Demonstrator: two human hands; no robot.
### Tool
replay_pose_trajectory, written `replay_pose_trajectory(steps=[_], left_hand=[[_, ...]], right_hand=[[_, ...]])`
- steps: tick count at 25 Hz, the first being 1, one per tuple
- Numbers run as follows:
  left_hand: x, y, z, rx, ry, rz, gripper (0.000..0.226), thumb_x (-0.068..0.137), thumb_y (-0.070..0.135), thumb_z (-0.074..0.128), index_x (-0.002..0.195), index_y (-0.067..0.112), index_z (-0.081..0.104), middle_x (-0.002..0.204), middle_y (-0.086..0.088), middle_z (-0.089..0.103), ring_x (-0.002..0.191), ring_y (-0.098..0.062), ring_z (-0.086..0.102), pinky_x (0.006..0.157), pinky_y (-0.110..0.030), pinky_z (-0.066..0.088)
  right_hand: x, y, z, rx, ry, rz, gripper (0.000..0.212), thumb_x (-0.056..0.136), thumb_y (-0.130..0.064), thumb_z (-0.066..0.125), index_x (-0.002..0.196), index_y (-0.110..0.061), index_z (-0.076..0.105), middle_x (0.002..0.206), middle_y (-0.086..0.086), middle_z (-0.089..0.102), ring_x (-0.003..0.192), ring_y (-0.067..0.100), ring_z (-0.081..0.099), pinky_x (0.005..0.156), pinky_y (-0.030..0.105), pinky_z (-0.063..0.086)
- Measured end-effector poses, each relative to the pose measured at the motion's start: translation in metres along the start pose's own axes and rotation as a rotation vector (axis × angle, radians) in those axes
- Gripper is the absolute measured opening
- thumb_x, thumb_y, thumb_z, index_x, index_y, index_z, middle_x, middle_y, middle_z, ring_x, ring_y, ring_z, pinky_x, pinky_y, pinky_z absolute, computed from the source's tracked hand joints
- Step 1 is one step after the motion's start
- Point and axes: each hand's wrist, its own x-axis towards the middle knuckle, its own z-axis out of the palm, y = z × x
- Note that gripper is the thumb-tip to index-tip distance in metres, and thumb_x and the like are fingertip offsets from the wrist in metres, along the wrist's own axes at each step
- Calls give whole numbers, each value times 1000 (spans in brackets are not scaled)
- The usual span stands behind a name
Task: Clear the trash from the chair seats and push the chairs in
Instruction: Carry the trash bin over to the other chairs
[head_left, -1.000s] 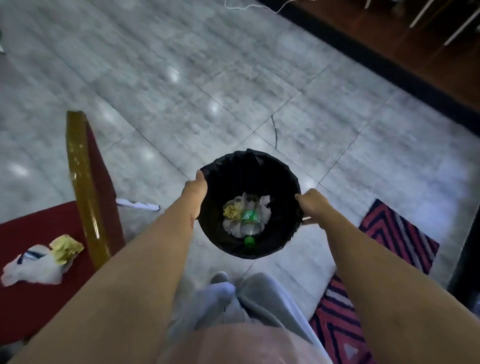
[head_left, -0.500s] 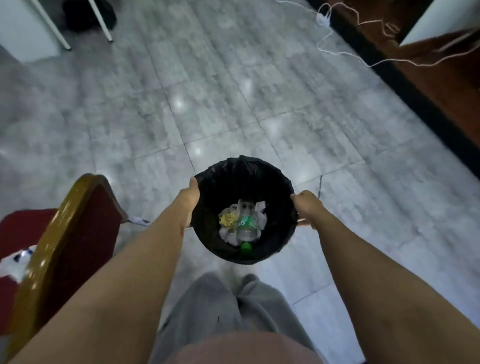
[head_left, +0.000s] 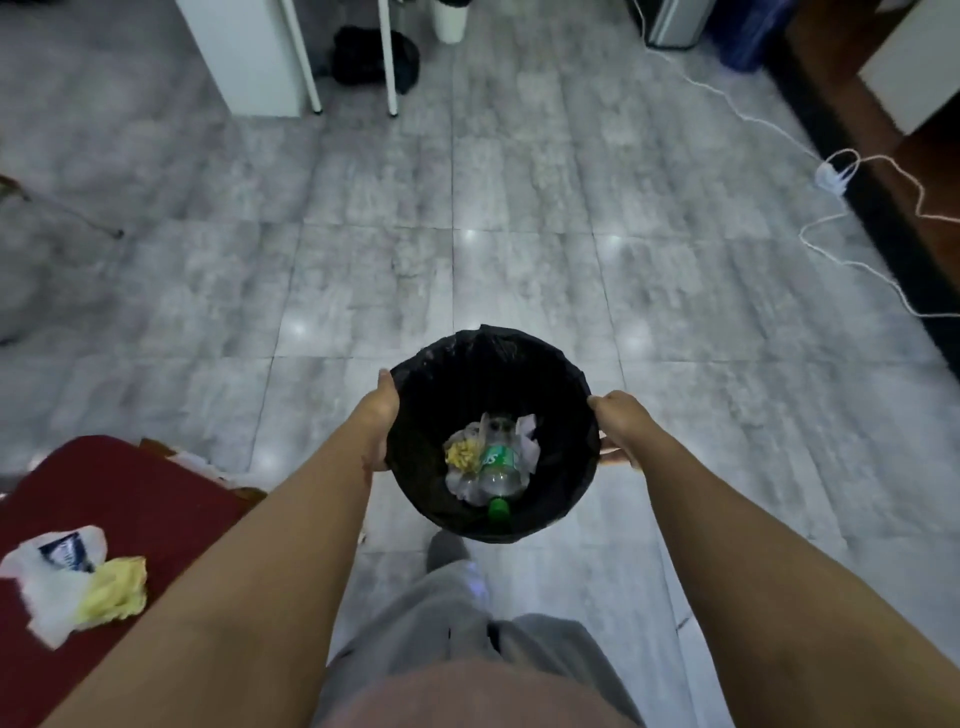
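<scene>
Nearest: a red chair seat (head_left: 130, 499) has swung into full view at the person's lower left; half a second ago its gold-framed back stood between viewer and seat. The person has turned round it with the bin.

On the seat, near its left edge: a crumpled white wrapper (head_left: 49, 587) with a yellow paper wad (head_left: 111, 590) touching it. Trash not yet cleared.

Next out: a black-lined bin (head_left: 491, 436), carried off the floor. Left hand (head_left: 382, 415) is wrapped on the left rim, right hand (head_left: 615, 423) on the right rim, fingers curled tight around it. Inside lie a green-capped bottle (head_left: 496, 475) and paper scraps.

Beyond: grey tiled floor (head_left: 467, 208), a white cable (head_left: 831, 234) at the right, white furniture legs at the far side.

Judgement: bin is now beside the seat; setting it down and freeing a hand comes next.
</scene>
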Motion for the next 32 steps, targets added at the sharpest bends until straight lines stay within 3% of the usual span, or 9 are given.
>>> replay_pose_trajectory(steps=[3, 6, 8, 12, 15, 18, 23, 27, 32], left_hand=[[26, 57, -13, -77, 22, 36, 67, 103, 55, 16, 137, 9, 50, 128, -8, 58, 102, -24, 53, 72, -35, 44], [47, 101, -32, -101, 25, 32, 66, 104, 53, 15, 139, 8, 49, 128, -8, 56, 121, -29, 52, 78, -36, 41], [65, 127, -45, -160, 58, 22, 69, 103, 55, 14, 135, 8, 52, 128, -9, 58, 114, -29, 54, 81, -37, 41], [110, 184, -82, -297, 144, -4, 72, 101, 59, 13, 132, 8, 54, 115, -8, 60, 83, -21, 52, 76, -36, 44], [127, 213, -105, -449, 215, -57, 70, 101, 58, 15, 136, 8, 51, 104, -6, 56, 83, -23, 52, 74, -34, 44], [140, 245, -134, -572, 286, -51, 69, 102, 58, 15, 136, 11, 51, 105, -6, 56, 85, -24, 53, 77, -35, 43], [173, 258, -195, -751, 424, -99, 70, 100, 62, 15, 140, 15, 49, 128, -7, 59, 93, -25, 54, 80, -38, 44], [198, 267, -249, -886, 487, -123, 67, 101, 60, 16, 134, 13, 51, 90, -5, 57, 75, -22, 52, 79, -37, 43], [238, 278, -351, -1019, 533, -140, 66, 101, 60, 18, 133, 13, 51, 85, -5, 54, 74, -22, 51, 83, -38, 45]], right_hand=[[45, -70, 9, -37, -30, -39, 31, 96, -22, 45, 119, -2, 52, 116, 20, 63, 92, 35, 68, 58, 34, 58], [83, -134, 29, -107, -87, -56, 29, 97, -23, 46, 114, -1, 54, 115, 21, 64, 97, 37, 68, 71, 42, 61], [106, -174, 39, -143, -102, -81, 30, 98, -24, 46, 114, -1, 54, 114, 20, 64, 98, 37, 67, 77, 45, 61], [160, -274, 82, -255, -193, -163, 28, 97, -23, 46, 113, -1, 54, 112, 20, 65, 99, 35, 67, 68, 40, 59], [188, -340, 118, -374, -271, -207, 20, 96, -21, 46, 99, -3, 55, 107, 20, 64, 93, 34, 66, 68, 40, 58], [209, -413, 164, -457, -359, -297, 15, 96, -18, 46, 87, -6, 51, 96, 16, 60, 84, 31, 61, 73, 42, 58], [226, -491, 252, -643, -495, -386, 20, 96, -17, 46, 106, -1, 52, 98, 17, 58, 84, 31, 59, 73, 44, 58], [231, -543, 333, -761, -575, -443, 31, 97, -20, 46, 121, 0, 50, 110, 19, 61, 90, 32, 62, 65, 39, 56], [226, -608, 462, -881, -619, -483, 30, 98, -20, 46, 118, 1, 53, 115, 21, 63, 96, 35, 64, 67, 40, 56]])
